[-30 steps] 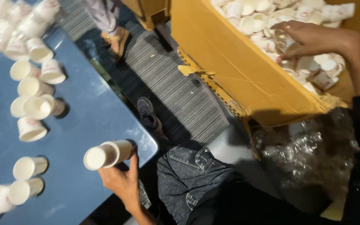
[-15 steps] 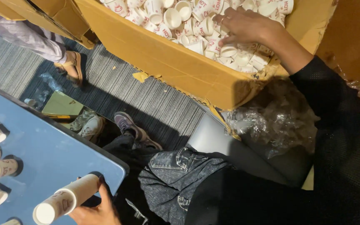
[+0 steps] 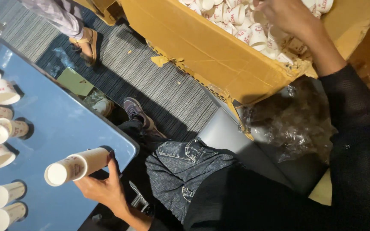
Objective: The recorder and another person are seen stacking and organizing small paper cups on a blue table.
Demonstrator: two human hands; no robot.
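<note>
My left hand [image 3: 101,186] grips a stack of paper cups [image 3: 76,166]; my right hand [image 3: 290,17] seemingly grasps cups in the cardboard box [image 3: 210,51].

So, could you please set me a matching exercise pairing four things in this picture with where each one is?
Things:
1. left hand
2. right hand
3. stack of paper cups
4. crumpled clear plastic wrap

Places:
A. inside the cardboard box, among loose cups
B. lying on its side near the edge of the blue table
C. at the table's edge, gripping the cup stack
D. heaped below the box, beside the person's dark sleeve

Pairs: 1-C, 2-A, 3-B, 4-D
</note>
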